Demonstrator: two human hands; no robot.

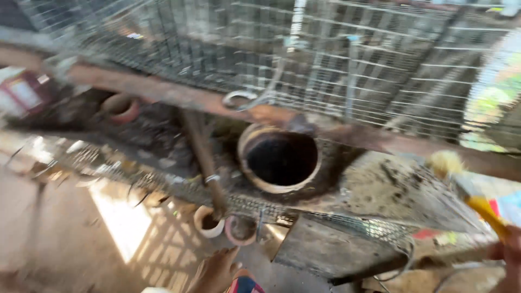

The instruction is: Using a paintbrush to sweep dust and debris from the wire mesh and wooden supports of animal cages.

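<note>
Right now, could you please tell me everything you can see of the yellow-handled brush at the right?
The yellow-handled brush has a pale, fluffy bristle head, a light ferrule and a yellow handle. It is tilted, bristles up and to the left, over the dirty grey tray by the wire cage. The right hand grips its lower handle at the picture's edge. Blur hides finer detail.

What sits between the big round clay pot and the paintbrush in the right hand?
In the head view, a dirty grey slanted board edged with wire mesh lies between the clay pot and the paintbrush held by the right hand.
</note>
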